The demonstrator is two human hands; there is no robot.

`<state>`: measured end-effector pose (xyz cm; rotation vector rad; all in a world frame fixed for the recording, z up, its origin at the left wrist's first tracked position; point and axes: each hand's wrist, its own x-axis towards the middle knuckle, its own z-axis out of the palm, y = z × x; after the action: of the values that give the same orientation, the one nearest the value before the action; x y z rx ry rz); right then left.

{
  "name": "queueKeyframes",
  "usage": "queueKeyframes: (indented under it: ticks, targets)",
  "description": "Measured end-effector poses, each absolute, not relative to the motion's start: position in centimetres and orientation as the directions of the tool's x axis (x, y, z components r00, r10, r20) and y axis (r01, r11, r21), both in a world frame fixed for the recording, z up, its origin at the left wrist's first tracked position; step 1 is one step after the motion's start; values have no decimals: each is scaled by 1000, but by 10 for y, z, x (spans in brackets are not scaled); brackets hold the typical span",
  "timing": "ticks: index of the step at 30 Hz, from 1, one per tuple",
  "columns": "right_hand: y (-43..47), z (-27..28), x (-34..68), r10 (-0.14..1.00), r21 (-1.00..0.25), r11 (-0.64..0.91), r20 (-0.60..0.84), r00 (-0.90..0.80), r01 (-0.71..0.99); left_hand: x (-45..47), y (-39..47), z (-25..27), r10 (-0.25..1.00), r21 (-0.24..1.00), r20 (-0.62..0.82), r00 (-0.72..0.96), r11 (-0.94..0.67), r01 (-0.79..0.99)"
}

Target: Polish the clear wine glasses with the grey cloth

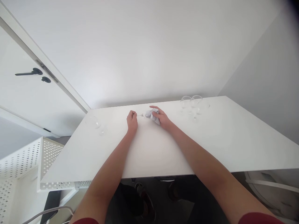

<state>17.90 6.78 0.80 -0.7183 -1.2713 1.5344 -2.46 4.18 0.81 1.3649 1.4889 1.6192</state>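
Observation:
Over the far middle of the white table (161, 152), a clear wine glass (148, 114) is held sideways between my hands. My left hand (132, 119) is closed at its stem end, with the foot hidden by the fingers. A pale grey cloth (154, 116) is in my right hand (162, 118), pressed against the bowl with the thumb and fingers around it. The cloth covers part of the bowl, so I cannot tell whether some of it is inside.
Several clear stemmed glasses (196, 101) are at the table's back right. More clear glassware (97, 124) is at the left, faint against the white top. A white perforated shelf unit (50, 152) adjoins the left edge. Behind stands a wall (144, 56), with a door handle (29, 73) at left.

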Motion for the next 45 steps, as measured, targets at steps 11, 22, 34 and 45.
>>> queueKeyframes:
  ticks: [11,22,34,45]
  targets:
    - [64,11,187,872,-964,2,132,-472,-266,-19,34,11,902,924,348,-256,-284,256]
    - [73,2,182,947,-913,290,316,-48,-287,-15,40,8,945,907,307,-115,-254,335]
    - [76,7,186,955,-842,292,287,81,-453,-12,35,11,946,878,325,8,-304,369]
    - [76,10,185,954,-854,301,276,120,-424,-14,38,8,893,714,447,58,-395,578]
